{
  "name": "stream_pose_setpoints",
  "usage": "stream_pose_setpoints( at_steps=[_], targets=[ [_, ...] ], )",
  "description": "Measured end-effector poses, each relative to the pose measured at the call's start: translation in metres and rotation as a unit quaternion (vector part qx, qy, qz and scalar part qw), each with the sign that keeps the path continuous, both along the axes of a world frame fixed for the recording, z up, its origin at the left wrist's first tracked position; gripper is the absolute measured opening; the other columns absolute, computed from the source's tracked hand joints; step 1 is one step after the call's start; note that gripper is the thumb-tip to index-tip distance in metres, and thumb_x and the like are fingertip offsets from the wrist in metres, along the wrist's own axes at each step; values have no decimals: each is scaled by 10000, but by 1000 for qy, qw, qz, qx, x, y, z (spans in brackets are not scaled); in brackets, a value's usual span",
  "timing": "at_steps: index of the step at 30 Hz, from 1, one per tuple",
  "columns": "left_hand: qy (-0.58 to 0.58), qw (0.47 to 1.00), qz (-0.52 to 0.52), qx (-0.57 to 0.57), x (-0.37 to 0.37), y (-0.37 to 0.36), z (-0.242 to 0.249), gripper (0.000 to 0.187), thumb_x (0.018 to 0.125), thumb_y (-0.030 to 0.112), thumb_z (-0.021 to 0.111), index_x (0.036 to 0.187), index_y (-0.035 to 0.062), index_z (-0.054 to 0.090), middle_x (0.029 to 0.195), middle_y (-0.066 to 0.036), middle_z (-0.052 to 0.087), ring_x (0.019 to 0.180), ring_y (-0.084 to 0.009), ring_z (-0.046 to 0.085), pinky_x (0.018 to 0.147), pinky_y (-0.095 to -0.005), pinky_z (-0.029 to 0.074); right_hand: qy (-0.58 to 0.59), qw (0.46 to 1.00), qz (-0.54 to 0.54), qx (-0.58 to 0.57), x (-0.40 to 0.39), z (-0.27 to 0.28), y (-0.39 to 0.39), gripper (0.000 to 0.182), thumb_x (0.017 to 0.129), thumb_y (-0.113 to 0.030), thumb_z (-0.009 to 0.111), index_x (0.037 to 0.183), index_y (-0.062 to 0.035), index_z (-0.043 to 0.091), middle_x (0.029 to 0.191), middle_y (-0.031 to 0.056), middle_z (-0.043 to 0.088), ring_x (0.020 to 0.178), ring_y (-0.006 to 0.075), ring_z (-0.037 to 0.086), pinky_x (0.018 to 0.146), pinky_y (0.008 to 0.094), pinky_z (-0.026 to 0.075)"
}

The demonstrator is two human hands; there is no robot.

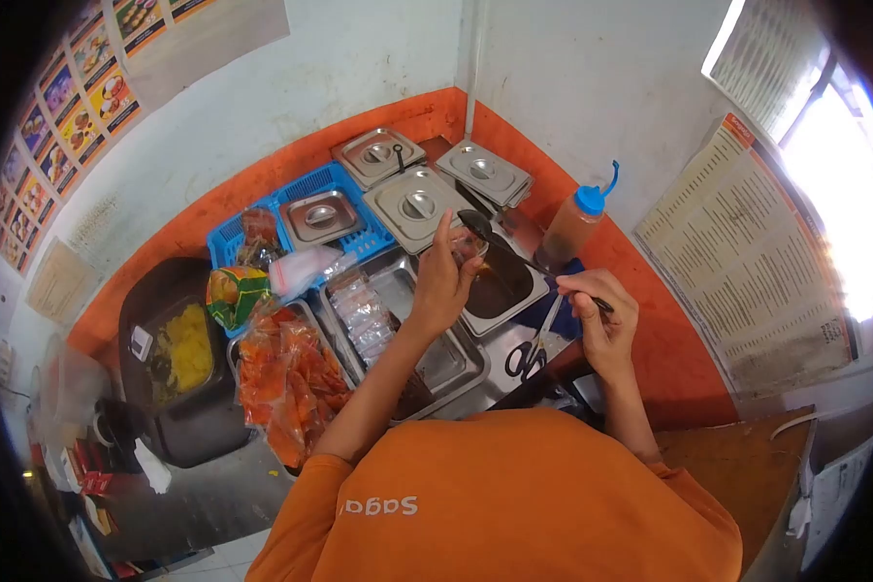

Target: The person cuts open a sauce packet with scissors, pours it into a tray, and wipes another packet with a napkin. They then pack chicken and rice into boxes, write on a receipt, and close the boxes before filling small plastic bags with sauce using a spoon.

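My left hand (442, 281) is raised over the steel pans, its fingers around a small clear plastic container (468, 248). My right hand (606, 320) grips the handle of a black ladle (476, 225), whose bowl is tipped at the container's top. Below them a steel pan of dark brown liquid (496, 283) is set in the counter. Black-handled scissors (526, 359) lie on the metal just left of my right hand. To the left of my left hand, a steel tray (390, 293) holds a row of small clear packets (362, 308).
Bags of orange food (286, 373) fill a pan at left, beside a dark tub with yellow food (188, 344). Lidded steel pans (417, 206) and a blue basket (225, 244) line the back. A squeeze bottle with a blue cap (574, 225) stands near the wall.
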State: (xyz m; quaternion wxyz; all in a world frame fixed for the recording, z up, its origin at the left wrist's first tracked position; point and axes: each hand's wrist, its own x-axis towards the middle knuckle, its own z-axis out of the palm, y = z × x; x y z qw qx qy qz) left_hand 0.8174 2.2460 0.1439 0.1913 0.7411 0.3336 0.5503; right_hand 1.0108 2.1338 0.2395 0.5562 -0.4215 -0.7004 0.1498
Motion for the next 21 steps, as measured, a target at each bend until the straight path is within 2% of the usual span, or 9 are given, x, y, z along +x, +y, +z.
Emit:
stream_pose_setpoints(
  at_steps=[2, 6, 9, 10, 13, 15, 18, 21],
  targets=[
    [-15, 1000, -5, -7, -1, 0, 0, 679, 928, 257, 539, 1405, -37, 157, 1113, -198, 577, 892, -319, 607, 824, -419, 456, 51, 999, 1, -14, -2, -10, 3, 219, 941, -155, 533, 962, 21, 662, 846, 67, 616, 697, 94, 525, 587, 216, 408],
    [-38, 998, 6, -56, -9, 0, -7, 694, 907, 184, 569, 1422, -4, 145, 1112, -196, 574, 909, -306, 600, 829, -415, 455, 277, 959, -41, -44, -9, -36, 15, 266, 968, -179, 497, 1000, 50, 628, 829, 54, 624, 643, 85, 504, 583, 205, 402],
    [-42, 995, 69, -60, -24, -1, -11, 717, 915, 236, 566, 1428, -3, 126, 1120, -200, 569, 907, -299, 597, 832, -408, 452, 400, 913, -61, -56, -10, -52, 32, 268, 967, -188, 500, 1000, 41, 635, 813, 52, 625, 649, 73, 504, 578, 199, 398],
    [-81, 990, 73, -92, -29, -3, -10, 734, 931, 305, 543, 1437, 5, 104, 1144, -198, 557, 914, -282, 586, 843, -394, 445, 398, 911, -71, -74, -9, -65, 39, 251, 962, -188, 508, 1004, 15, 648, 792, 43, 628, 628, 68, 507, 556, 212, 399],
    [-118, 975, 155, -110, -53, -11, -11, 742, 945, 361, 508, 1444, 5, 90, 1186, -193, 532, 927, -259, 562, 853, -378, 438, 128, 965, -116, -199, -11, -129, 53, 229, 954, -189, 521, 991, -15, 665, 790, 30, 634, 605, 73, 516, 541, 222, 401],
    [-119, 974, 149, -119, -63, -18, -9, 759, 945, 376, 505, 1447, 4, 75, 1207, -193, 515, 936, -246, 547, 860, -372, 435, -50, 987, -103, -110, -16, -160, 58, 214, 945, -191, 533, 978, -37, 677, 776, 23, 639, 597, 69, 519, 538, 223, 402],
    [-92, 979, 152, -98, -66, -23, -5, 769, 947, 384, 499, 1449, 1, 61, 1219, -199, 502, 938, -237, 541, 865, -369, 432, -11, 990, -81, -118, -29, -160, 55, 217, 940, -190, 543, 962, -22, 680, 780, 26, 646, 612, 68, 529, 548, 212, 403],
    [-78, 982, 137, -100, -62, -25, -6, 758, 952, 383, 488, 1448, 0, 61, 1218, -202, 499, 947, -238, 548, 867, -373, 430, 220, 936, -49, -269, -26, -159, 58, 236, 947, -202, 535, 970, -13, 676, 787, 35, 653, 609, 64, 525, 546, 203, 402]
  ],
)
